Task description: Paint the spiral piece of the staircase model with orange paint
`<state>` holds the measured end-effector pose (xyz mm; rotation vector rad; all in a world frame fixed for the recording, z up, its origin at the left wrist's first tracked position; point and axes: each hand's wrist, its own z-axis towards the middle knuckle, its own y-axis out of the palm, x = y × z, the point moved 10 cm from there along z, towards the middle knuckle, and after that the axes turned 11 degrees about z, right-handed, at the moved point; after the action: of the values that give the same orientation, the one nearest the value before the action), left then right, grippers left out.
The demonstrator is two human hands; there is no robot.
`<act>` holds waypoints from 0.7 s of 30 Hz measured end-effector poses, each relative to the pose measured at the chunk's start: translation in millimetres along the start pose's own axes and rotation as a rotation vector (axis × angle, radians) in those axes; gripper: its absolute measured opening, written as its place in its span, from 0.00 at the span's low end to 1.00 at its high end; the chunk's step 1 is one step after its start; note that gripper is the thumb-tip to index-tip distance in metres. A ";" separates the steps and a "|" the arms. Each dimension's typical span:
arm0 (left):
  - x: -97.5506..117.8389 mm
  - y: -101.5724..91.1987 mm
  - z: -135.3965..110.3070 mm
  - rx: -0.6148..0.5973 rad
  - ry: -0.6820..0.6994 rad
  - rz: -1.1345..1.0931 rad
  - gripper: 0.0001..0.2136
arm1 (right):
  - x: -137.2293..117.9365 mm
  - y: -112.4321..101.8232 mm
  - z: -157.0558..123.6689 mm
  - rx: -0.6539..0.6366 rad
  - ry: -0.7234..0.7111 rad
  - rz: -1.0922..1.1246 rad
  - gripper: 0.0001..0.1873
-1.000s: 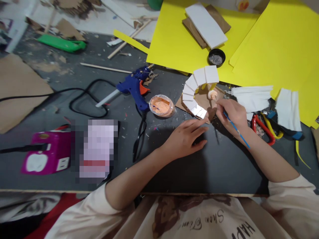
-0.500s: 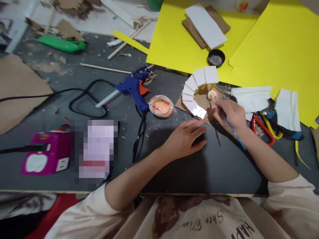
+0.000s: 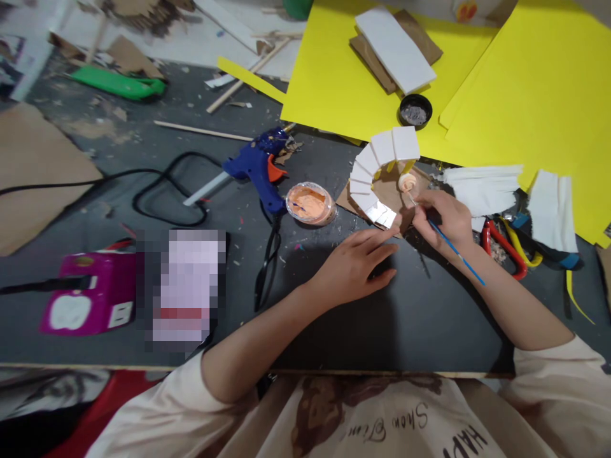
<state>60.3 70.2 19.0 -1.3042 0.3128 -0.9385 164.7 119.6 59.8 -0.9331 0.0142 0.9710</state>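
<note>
A small model spiral staircase with white steps (image 3: 377,172) stands on a brown cardboard base (image 3: 389,194); its round centre post (image 3: 407,182) is peach-coloured. My right hand (image 3: 443,219) pinches a thin blue paintbrush (image 3: 458,253), its tip at the foot of the post. My left hand (image 3: 356,264) lies flat on the dark table, fingers stretched out, fingertips touching the base's near edge. An open tub of peach paint (image 3: 310,203) sits just left of the model.
A blue glue gun (image 3: 255,166) with black cord lies left of the paint. Yellow paper sheets (image 3: 534,89), white foam pieces (image 3: 482,184), a small black cap (image 3: 414,111), red and yellow pliers (image 3: 506,245), a magenta box (image 3: 86,299) and wooden sticks (image 3: 200,130) surround the work area.
My right hand has shifted the brush slightly along the post; the handle's free end has swung a little to the right. The left hand and model stay put.
</note>
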 end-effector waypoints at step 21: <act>-0.7 1.0 0.6 -0.019 -0.010 -0.022 0.13 | -1.2 -5.7 9.0 -0.021 0.033 0.088 0.05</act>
<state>60.7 71.1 18.1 -1.3319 0.3006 -0.9493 164.6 123.7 69.7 -0.9743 0.0732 1.0392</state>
